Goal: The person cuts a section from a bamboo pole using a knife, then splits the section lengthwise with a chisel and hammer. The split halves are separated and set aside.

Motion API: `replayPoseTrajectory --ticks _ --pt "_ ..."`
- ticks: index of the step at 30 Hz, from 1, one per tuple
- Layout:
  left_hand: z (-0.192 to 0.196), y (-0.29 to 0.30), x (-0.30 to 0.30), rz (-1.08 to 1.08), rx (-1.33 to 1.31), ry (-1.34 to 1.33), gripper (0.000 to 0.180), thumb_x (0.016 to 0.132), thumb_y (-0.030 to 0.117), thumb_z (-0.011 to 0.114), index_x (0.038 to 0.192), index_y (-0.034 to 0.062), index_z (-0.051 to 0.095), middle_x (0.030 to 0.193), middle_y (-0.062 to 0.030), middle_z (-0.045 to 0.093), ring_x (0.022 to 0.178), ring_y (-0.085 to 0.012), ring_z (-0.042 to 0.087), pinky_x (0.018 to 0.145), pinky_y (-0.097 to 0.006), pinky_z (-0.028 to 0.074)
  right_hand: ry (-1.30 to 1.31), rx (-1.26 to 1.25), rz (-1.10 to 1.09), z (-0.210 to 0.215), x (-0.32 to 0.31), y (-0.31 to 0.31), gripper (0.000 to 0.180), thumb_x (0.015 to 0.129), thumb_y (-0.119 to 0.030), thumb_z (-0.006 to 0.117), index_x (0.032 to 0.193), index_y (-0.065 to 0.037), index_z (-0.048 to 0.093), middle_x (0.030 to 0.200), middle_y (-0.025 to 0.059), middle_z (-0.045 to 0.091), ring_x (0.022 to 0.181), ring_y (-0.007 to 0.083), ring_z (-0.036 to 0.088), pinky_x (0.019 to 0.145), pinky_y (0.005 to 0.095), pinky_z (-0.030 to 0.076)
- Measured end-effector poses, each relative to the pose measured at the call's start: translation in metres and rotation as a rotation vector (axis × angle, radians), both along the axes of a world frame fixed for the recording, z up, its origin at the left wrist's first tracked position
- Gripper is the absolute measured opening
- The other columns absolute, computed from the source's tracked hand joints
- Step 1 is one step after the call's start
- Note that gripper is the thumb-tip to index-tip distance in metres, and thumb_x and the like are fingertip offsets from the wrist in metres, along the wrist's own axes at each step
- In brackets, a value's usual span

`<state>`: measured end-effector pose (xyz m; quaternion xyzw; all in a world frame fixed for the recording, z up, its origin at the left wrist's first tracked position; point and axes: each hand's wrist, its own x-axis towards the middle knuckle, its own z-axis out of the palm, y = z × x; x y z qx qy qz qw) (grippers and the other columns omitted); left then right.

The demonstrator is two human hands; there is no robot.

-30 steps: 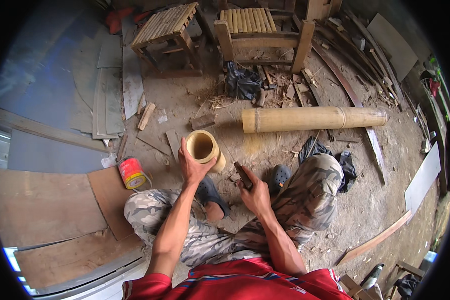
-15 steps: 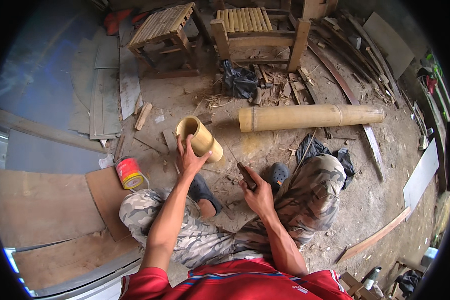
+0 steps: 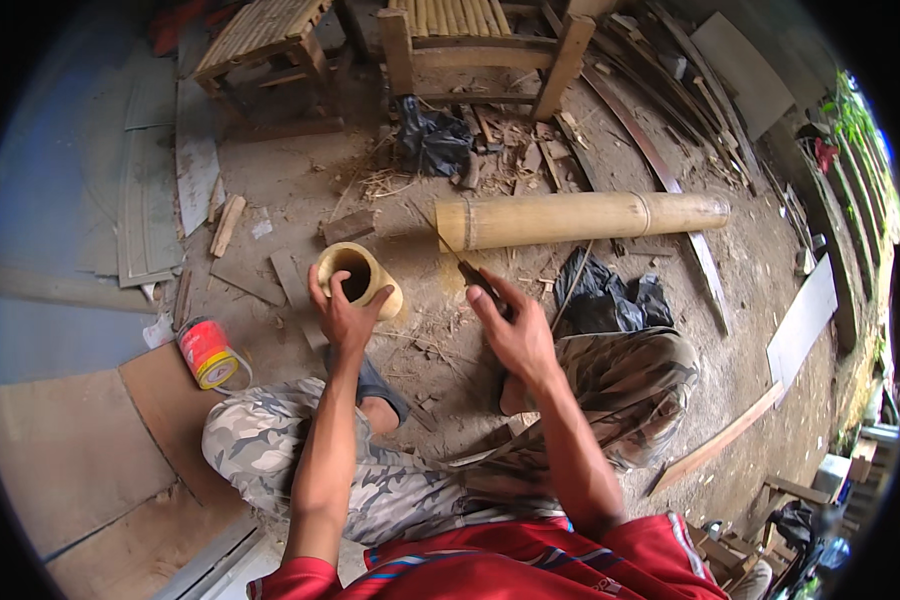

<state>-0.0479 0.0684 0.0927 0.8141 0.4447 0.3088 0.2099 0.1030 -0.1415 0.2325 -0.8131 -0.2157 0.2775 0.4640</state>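
Seen from above, a red can [image 3: 207, 352] stands left of a short hollow bamboo cup [image 3: 358, 278], which the left hand [image 3: 342, 318] grips at its rim on the dirt floor, while right of the cup the right hand [image 3: 515, 335] is closed around a knife [image 3: 473, 276], its blade pointing toward a long bamboo pole [image 3: 580, 217] lying beyond.

Dirt floor [image 3: 300, 180] bears bamboo pole [image 3: 580, 217], red can [image 3: 208, 352], scraps.
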Motion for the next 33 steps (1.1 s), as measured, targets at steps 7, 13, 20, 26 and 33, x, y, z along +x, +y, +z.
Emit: replayPoseTrajectory --ticks 7,13,20,26,33 --pt "0.0 0.03 0.023 0.194 -0.153 -0.191 0.096 0.077 0.056 0.082 0.137 -0.0037 0.038 0.142 -0.0286 0.043 0.134 -0.0416 0.044 0.108 -0.049 0.039 0.012 -0.133 -0.042 0.028 0.101 -0.052 0.032 0.097 -0.027 0.066 0.115 -0.002 0.073 0.083 0.0035 0.071 0.068 0.0067 0.06 0.058 0.024 0.048" --pt "-0.018 0.044 0.037 0.358 -0.312 -0.466 0.075 0.087 0.035 0.077 0.139 -0.0026 0.038 0.134 -0.0254 0.056 0.12 -0.0375 0.059 0.102 -0.044 0.048 0.012 -0.252 -0.227 0.074 0.138 -0.145 0.029 0.096 -0.029 0.068 0.106 -0.001 0.071 0.069 -0.0023 0.059 0.055 0.0048 0.051 0.046 0.0227 0.039" --pt "-0.018 0.063 0.035 0.708 -0.868 -0.607 0.041 0.089 0.013 0.067 0.126 -0.0031 0.061 0.131 -0.0227 0.063 0.11 -0.0325 0.066 0.093 -0.041 0.056 -0.164 -0.557 -0.256 -0.012 0.135 -0.143 0.056 0.094 -0.039 0.056 0.129 0.005 0.06 0.112 0.026 0.071 0.105 0.0317 0.07 0.098 0.0423 0.051" --pt "-0.066 0.059 0.034 0.531 -1.362 -0.884 0.061 0.101 0.043 0.043 0.15 0.0065 0.041 0.152 -0.0144 0.045 0.135 -0.031 0.049 0.113 -0.053 0.035 -0.477 -0.801 0.09 -0.213 0.131 -0.1 0.031 0.091 -0.028 0.055 0.109 -0.007 0.068 0.1 0.0234 0.071 0.091 0.0442 0.069 0.082 0.0492 0.057" --pt "-0.044 0.048 0.024 0.498 -1.381 -0.626 0.061 0.101 0.042 0.048 0.154 0.0164 0.032 0.155 -0.0128 0.038 0.138 -0.0336 0.043 0.107 -0.061 0.04 -0.299 -0.818 -0.212 -0.281 0.082 -0.049 0.036 0.095 -0.033 0.054 0.113 -0.005 0.068 0.119 0.0213 0.068 0.111 0.0394 0.065 0.094 0.0486 0.053"
